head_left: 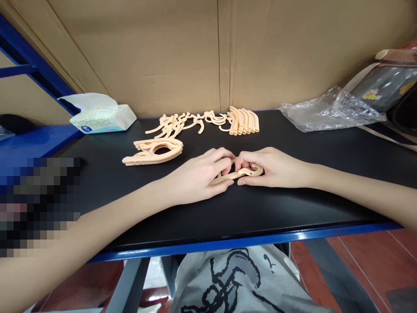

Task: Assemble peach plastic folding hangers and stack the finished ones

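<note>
My left hand [208, 171] and my right hand [272, 168] meet over the middle of the black tabletop, both closed on one beige plastic folding hanger [232, 176]. Its curved hook shows by my right thumb and fingers, while the left fingers wrap round the other end and hide much of it. To the left of my hands lies a stack of folded hangers [153, 151]. Behind are loose hanger hooks [174, 124] in a scattered pile and a row of curved hanger arms [243, 121].
A tissue pack [102, 114] stands at the back left. Clear plastic wrap [329, 113] and a transparent bag [374, 87] with a strap lie at the back right. Cardboard [163, 52] walls the back. The table's blue edge [208, 248] runs in front, and a blurred dark object is at left.
</note>
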Tool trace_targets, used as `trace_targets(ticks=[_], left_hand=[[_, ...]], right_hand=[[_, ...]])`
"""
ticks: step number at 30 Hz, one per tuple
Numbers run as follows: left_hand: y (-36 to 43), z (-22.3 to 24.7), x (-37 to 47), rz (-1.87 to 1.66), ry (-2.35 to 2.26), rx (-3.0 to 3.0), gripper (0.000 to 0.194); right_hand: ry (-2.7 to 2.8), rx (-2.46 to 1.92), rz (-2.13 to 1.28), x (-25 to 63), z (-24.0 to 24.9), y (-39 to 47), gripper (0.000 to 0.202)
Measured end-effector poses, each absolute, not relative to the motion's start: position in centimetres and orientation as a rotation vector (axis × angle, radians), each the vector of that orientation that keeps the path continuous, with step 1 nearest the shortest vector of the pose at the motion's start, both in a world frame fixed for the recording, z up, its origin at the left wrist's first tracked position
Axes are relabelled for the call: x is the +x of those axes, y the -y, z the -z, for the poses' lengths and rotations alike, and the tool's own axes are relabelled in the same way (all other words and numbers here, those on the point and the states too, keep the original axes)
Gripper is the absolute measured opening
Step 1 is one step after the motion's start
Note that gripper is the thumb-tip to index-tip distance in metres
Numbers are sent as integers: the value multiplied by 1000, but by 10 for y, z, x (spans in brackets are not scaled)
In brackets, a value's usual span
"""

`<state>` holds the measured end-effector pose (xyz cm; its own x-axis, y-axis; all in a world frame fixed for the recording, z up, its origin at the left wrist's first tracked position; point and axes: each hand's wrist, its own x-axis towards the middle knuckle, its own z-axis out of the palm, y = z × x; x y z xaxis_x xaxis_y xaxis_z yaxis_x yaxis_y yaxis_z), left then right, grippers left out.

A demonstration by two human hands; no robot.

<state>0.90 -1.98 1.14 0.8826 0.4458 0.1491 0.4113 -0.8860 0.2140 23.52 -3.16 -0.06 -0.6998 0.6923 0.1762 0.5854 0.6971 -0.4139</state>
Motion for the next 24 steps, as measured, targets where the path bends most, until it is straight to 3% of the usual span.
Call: trace_targets(ticks=[3, 6, 10, 14, 24], left_hand=[[19, -13, 9, -222, -654, 2953, 11], [17, -14, 8, -208, -664, 2996, 15], [16, -14, 7, -248, -631, 3037, 20], [15, -14, 5, -285, -635, 3041, 20], [13, -10, 8, -367, -642, 2871, 18]], right_hand=[[2551, -1003, -484, 235, 1, 31, 23], [2530, -939, -510, 236, 2, 29, 11], [2560, -848, -461, 237, 2, 27, 28], [2586, -958, -342, 239, 1, 29, 31], [2661, -1111, -190, 238, 1, 33, 17]])
